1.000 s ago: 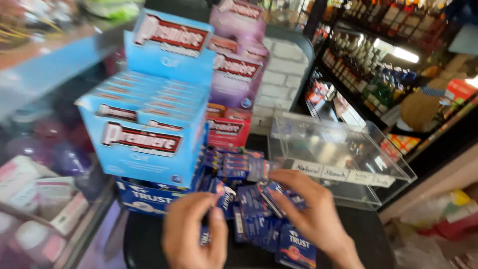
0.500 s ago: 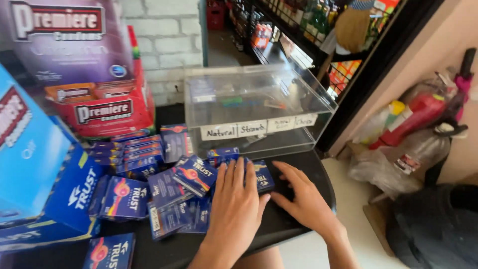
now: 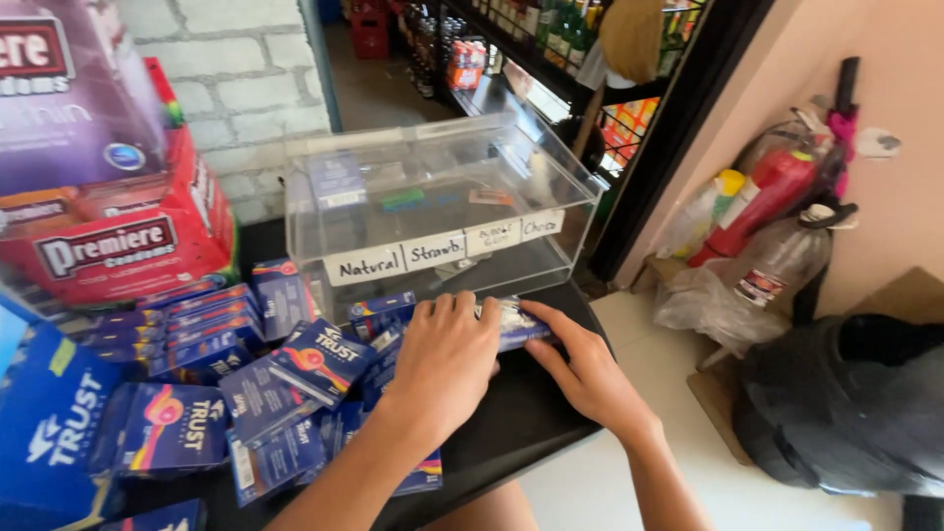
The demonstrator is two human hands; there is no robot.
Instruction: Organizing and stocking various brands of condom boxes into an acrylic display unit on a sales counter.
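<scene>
Both hands have slid forward since a moment ago — now right up against the front of the clear acrylic display case (image 3: 433, 211), with the view pulled in closer.

The left hand (image 3: 447, 359) lies palm-down, fingers together and flat, pressing on the scattered pile of small blue boxes (image 3: 320, 359) on the black counter (image 3: 521, 423) — not really clamped on anything, just resting on top. The right hand (image 3: 585, 369) has its fingers stretched out and pinching one end of a small blue packet (image 3: 516, 323), which sits just in front of the case's lower edge, between the two hands. More blue boxes fan out to the left, beside a big blue carton (image 3: 54, 433) and, behind it, a red carton (image 3: 128, 236) with a purple carton (image 3: 74, 93) stacked above. Off to the right, on the floor by the wall, stands a red fire extinguisher (image 3: 762, 202).
</scene>
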